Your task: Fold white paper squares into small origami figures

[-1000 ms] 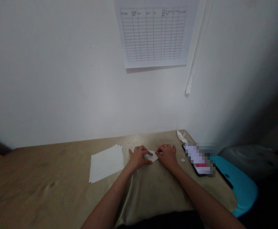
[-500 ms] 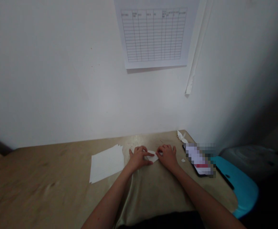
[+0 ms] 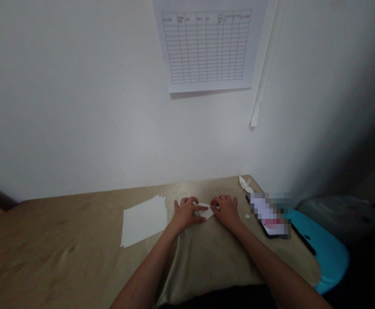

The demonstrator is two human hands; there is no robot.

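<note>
1. Table [image 3: 87, 240]: far edge along wall [image 3: 77, 107], R edge just past phone [image 3: 267, 214].
2. Room: tabletop runs wide L of paper stack [image 3: 144, 222]; narrower strip btwn R hand [image 3: 226, 211] & phone, w/ tiny scrap [image 3: 247, 216].
3. Small paper [image 3: 208, 214]: white, flattish, angled near edge, partly hidden; on table btwn hands.
4. L hand [image 3: 187, 213]: fingers apart, index over small paper.
5. R fingers bunched at its R side; can't tell if clamped.
</note>
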